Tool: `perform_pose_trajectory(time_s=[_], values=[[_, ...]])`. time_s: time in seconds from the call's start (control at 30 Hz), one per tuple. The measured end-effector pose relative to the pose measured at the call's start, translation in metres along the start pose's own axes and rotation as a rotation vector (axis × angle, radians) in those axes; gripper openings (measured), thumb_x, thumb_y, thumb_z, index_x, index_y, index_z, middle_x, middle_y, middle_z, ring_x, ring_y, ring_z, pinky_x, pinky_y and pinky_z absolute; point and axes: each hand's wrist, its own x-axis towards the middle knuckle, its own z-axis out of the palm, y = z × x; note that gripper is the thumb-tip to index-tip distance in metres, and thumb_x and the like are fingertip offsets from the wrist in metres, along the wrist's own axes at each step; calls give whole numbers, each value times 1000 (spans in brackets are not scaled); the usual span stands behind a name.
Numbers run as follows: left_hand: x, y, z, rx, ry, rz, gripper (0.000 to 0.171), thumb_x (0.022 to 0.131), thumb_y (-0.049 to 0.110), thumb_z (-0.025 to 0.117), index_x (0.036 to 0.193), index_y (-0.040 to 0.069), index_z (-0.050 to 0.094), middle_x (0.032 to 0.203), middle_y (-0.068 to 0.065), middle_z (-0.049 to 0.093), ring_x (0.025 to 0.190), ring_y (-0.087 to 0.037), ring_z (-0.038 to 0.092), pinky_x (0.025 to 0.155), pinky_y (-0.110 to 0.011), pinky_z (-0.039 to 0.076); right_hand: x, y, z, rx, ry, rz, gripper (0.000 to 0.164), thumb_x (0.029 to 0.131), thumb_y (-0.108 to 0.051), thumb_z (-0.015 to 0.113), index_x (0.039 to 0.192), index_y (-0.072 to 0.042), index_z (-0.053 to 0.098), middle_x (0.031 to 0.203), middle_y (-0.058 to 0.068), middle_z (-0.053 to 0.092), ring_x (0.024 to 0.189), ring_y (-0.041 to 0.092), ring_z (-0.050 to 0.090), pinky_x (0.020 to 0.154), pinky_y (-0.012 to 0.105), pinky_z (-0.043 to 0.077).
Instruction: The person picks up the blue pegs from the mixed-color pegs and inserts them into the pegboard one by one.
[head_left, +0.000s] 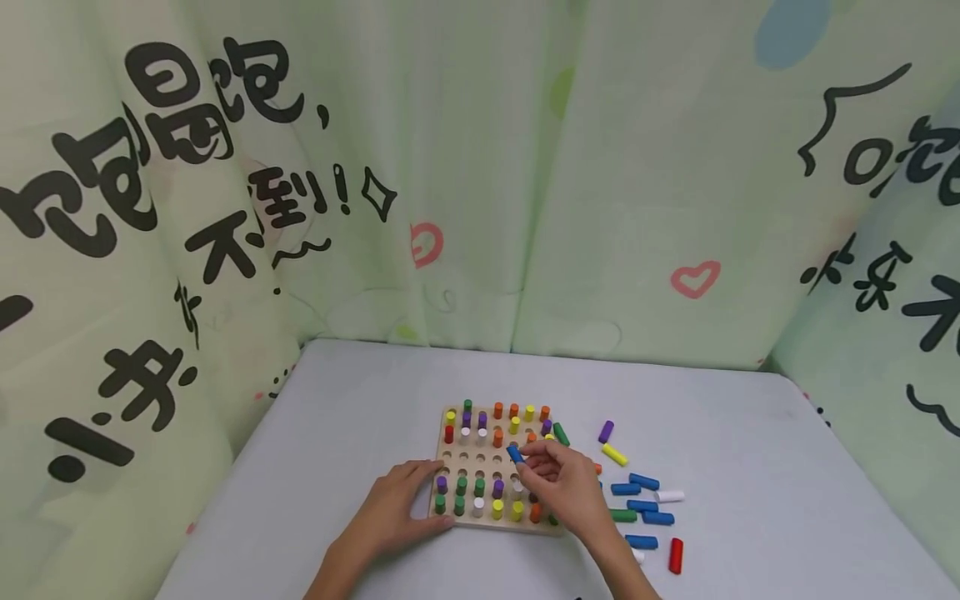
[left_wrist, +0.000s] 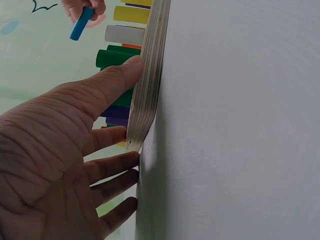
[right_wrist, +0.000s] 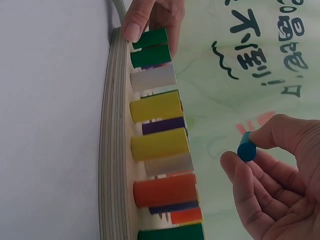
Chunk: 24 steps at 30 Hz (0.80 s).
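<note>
I read the right hand (head_left: 558, 483) as pinching the blue peg (head_left: 514, 453) between thumb and fingertips, the remaining fingers curled beneath. The blue peg is held tilted above the board (right_wrist: 114, 150), apart from it. The left hand (head_left: 397, 504) is spread and grips nothing: the thumb touches the board's near edge, the other fingers lie by its left side.

CAUTION. I judge the following faults possible:
1. Peg slip: the pinch covers only part of the peg, so side contact could rotate or drop it.
2. Peg jam: lowering it at this tilt could catch a hole's rim.
3. Knocked pegs: the right hand is near seated pegs; a low pass could dislodge them.
4. Board shift: the left hand only braces one corner; a hard push could slide or turn the board on the counter (head_left: 360, 400).
5. Rolling: the loose pegs (head_left: 643, 506) are round; a brush from the right forearm could scatter them.

Contents: the board's near and far rows carry upright green, white, yellow, orange, purple and red pegs; holes show between. The right hand hides some positions.
</note>
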Motion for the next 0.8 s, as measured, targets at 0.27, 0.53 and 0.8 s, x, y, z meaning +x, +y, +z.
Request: perform_pose_trajectory(time_s=[0.27,0.53,0.8], values=[[3,2,1,3,-10,8,81,81,56,81,144,13,56,142,-14,58,133,-38,52,106,-66,42,2,-5,7,9,-6,-17,16,89,-7,79,104,-7,74,90,0,71,79,10,67,73,22,61],[1,1,-4,-5,-2,-10,81,80,56,81,145,13,56,142,-16,57,133,-39,51,107,-67,42,7,-5,15,20,-53,-56,16,89,-8,78,104,-5,73,90,2,69,79,12,66,74,20,60],[1,-1,0,-18,-12,6,82,80,57,81,145,14,55,142,-17,57,132,-39,52,106,-67,42,7,-4,18,22,-87,-38,16,90,-10,77,105,-5,73,91,2,69,81,13,66,74,21,60]])
